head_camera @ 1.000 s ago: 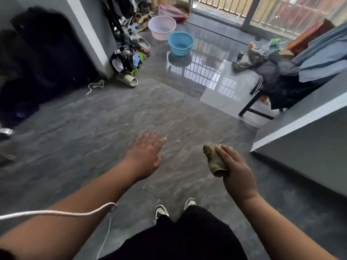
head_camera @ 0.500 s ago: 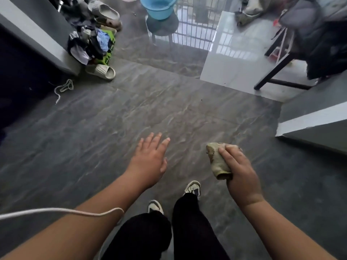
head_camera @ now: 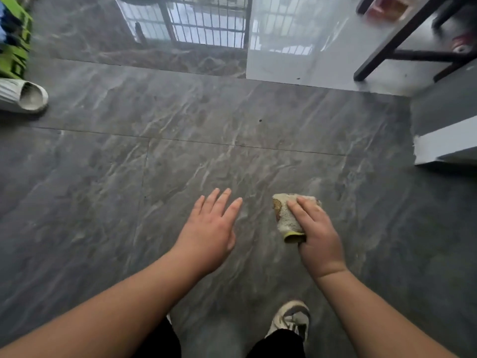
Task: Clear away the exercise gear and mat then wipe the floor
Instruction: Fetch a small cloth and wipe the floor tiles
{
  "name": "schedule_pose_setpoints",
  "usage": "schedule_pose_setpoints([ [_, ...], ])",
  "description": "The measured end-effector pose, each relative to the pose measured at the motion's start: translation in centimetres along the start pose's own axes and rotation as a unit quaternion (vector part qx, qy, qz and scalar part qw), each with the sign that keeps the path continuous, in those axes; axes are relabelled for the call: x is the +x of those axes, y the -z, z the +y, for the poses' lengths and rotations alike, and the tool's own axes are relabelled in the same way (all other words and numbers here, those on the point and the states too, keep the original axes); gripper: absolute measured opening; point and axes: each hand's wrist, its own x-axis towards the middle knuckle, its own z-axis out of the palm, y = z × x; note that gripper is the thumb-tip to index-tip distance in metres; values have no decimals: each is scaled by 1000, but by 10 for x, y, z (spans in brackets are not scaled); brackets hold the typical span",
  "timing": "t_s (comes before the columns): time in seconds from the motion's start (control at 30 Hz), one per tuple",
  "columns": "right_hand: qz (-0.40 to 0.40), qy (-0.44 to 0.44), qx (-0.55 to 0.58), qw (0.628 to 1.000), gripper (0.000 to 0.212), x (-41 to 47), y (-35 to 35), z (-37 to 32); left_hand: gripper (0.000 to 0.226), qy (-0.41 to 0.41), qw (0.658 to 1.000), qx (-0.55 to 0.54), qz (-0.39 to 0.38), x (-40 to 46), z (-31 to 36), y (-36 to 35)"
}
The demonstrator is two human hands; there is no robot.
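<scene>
The bunched cloth (head_camera: 286, 218), just right of frame centre with its long axis running up-frame, is clasped under the right hand (head_camera: 316, 231), seemingly just above the grey floor (head_camera: 180, 161), while the left hand (head_camera: 209, 228) hovers spread and empty beside it.

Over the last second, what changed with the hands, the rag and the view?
The view tipped down toward the floor; the basins left the frame, the white slipper sits upper left. Both hands went lower. The right hand still grips the rag; the left hand stays open and empty.
</scene>
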Motion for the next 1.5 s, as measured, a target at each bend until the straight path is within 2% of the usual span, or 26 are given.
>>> schedule_pose_setpoints([
  [0.17, 16, 34, -31, 999, 54, 40, -138, 73, 70, -31, 999, 42, 0, 99, -47, -108],
  [0.3, 15, 57, -94, 994, 56, 68, -200, 131, 73, -51, 996, 68, 19, 164, -68, -176],
  [0.37, -29, 53, -115, 991, 67, 70, -215, 148, 73, -48, 997, 64, 21, 185, -71, -198],
  [0.47, -131, 45, -133, 981, 98, 64, -218, 156, 68, -38, 998, 29, 38, 202, -70, -215],
  [0.5, -155, 41, -135, 978, 103, 63, -214, 154, 66, -38, 998, 23, 43, 203, -70, -217],
  [0.57, -188, 28, -115, 975, 98, 62, -202, 146, 66, -32, 998, 23, 45, 201, -68, -219],
  [0.6, -174, 14, -92, 980, 90, 61, -196, 140, 66, -29, 998, 25, 46, 199, -67, -218],
  [0.67, -73, -11, -31, 997, 69, 62, -188, 125, 66, -20, 998, 22, 57, 196, -65, -214],
  [0.73, 5, -26, -28, 999, 59, 68, -194, 114, 66, -16, 998, 20, 59, 196, -63, -210],
  [0.87, -55, -90, -149, 983, 65, 78, -239, 109, 69, -31, 997, 46, 62, 204, -62, -212],
  [0.93, -57, -102, -174, 978, 69, 78, -259, 112, 69, -20, 997, 59, 53, 209, -67, -211],
  [1.1, -46, -79, -189, 978, 67, 83, -262, 122, 81, 14, 997, 43, 65, 207, -82, -197],
  [1.27, -42, -33, -193, 980, 70, 107, -258, 137, 69, 4, 996, 49, 70, 218, -68, -194],
  [1.4, -4, -57, -161, 985, 75, 132, -247, 155, 69, 7, 997, 49, 58, 233, -55, -198],
  [1.5, 21, -119, -193, 974, 72, 151, -229, 182, 69, 0, 997, 52, 57, 247, -42, -198],
])
